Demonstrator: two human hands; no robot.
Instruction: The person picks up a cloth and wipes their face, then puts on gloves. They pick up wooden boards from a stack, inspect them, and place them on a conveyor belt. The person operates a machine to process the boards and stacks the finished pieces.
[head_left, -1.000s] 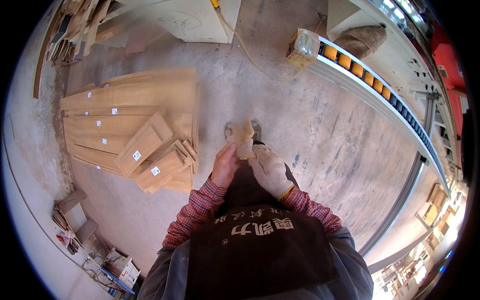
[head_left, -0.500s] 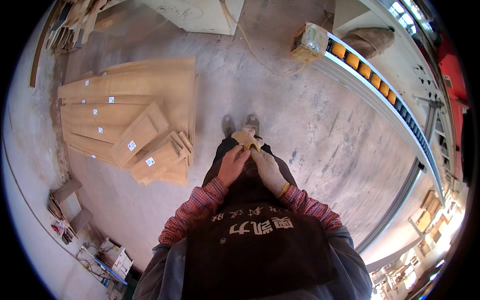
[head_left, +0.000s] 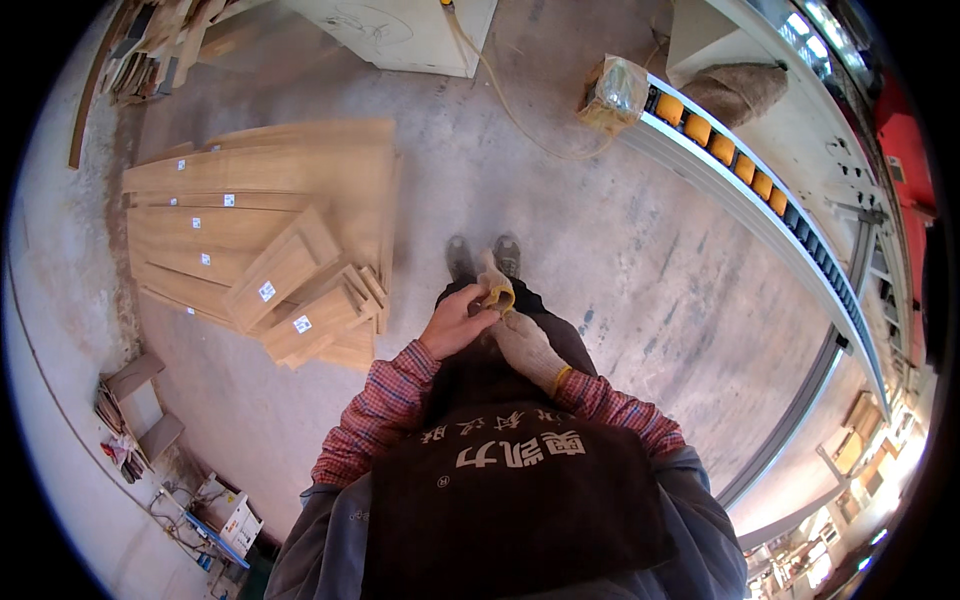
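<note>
A loose white knit work glove [head_left: 490, 270] with a yellow cuff hangs in front of my thighs, its cuff opening turned toward me. My bare left hand [head_left: 457, 322] pinches the cuff's left side between thumb and fingers. On my right hand [head_left: 530, 346] is a matching white glove, and its fingertips grip the loose glove's cuff from the lower right; they are partly hidden there. Both forearms are in red checked sleeves, over a dark apron [head_left: 520, 510].
Wooden boards [head_left: 260, 225] with white labels lie stacked on the floor at left. A roller conveyor [head_left: 755, 180] with yellow rollers curves along the right. A pale cabinet [head_left: 400, 30] stands ahead, with a hose [head_left: 510, 115] trailing from it. Offcuts [head_left: 150, 50] lean at far left.
My left hand has shifted slightly left, and the loose glove's cuff has opened wider toward me. The glove now hangs straighter beyond my fingers. My right hand has moved little.
</note>
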